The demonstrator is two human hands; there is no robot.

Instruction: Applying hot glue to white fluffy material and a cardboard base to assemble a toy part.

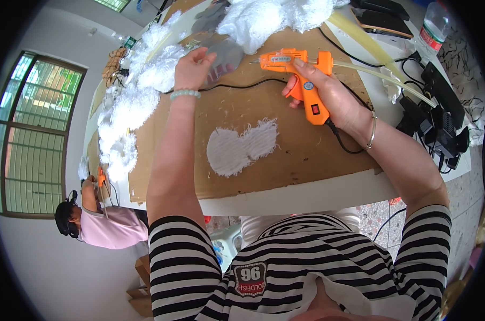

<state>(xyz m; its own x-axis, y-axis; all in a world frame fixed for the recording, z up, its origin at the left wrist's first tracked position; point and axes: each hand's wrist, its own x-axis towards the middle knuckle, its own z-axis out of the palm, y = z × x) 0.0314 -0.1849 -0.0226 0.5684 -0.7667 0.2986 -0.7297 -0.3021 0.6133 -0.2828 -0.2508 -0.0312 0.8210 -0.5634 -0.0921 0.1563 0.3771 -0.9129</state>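
Observation:
My right hand (330,93) is wrapped round an orange hot glue gun (310,88), with its nozzle pointing left. A long pale glue stick (384,76) runs out of the gun's back. Across the board, my left hand (193,68) is raised with its fingers curled together; what they hold, if anything, is too small to make out. Beside those fingers lie clear plastic pieces (226,56). A white fringed fabric piece (242,147) lies flat on the brown cardboard (306,160), nearer to me than both hands.
Fluffy white netting (157,72) is heaped along the table's left and far sides. A black cord (248,83) crosses the cardboard. At right are a plastic bottle (434,27), black adapters (440,125) and cables. Another person (111,224) works at the far left with an orange glue gun (101,176).

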